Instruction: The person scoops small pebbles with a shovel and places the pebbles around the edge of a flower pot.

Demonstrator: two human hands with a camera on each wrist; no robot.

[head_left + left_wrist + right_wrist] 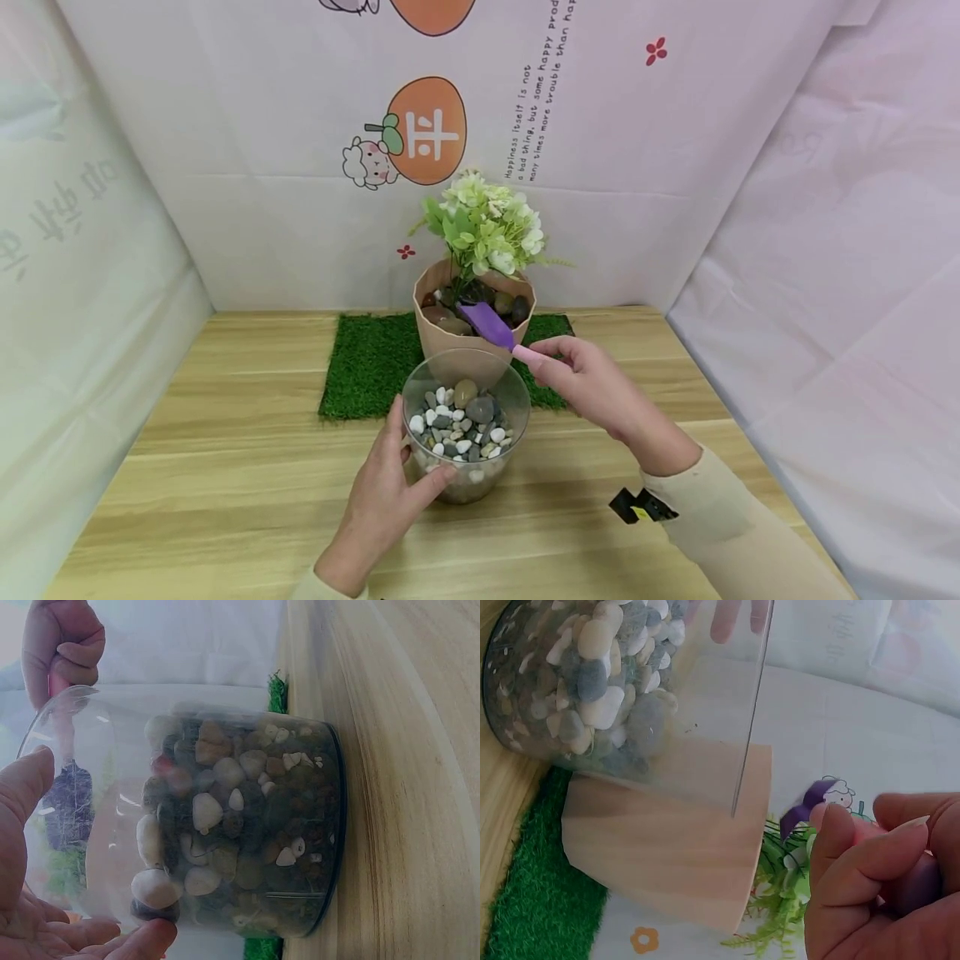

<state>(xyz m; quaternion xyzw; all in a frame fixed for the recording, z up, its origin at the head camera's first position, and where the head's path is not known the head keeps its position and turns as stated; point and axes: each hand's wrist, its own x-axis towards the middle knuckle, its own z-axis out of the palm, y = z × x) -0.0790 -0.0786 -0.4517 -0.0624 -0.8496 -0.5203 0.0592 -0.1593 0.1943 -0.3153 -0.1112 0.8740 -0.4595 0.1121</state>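
In the head view a clear glass jar (465, 433), partly filled with white, grey and brown pebbles (457, 425), stands on the wooden table. My left hand (386, 483) grips its left side, thumb at the front. With my right hand (581, 379) I hold a small trowel by its pink handle (529, 357). Its purple blade (487, 323) points into a peach flowerpot (442, 337) just behind the jar. Dark and brown stones (450, 323) lie in the pot around the stems of white-green flowers (491, 225). Whether the blade touches those stones I cannot tell.
Under the pot lies a green turf mat (367, 367). The wooden tabletop (247, 450) reaches out on both sides. White printed cloth (285, 183) hangs behind and at the left and right.
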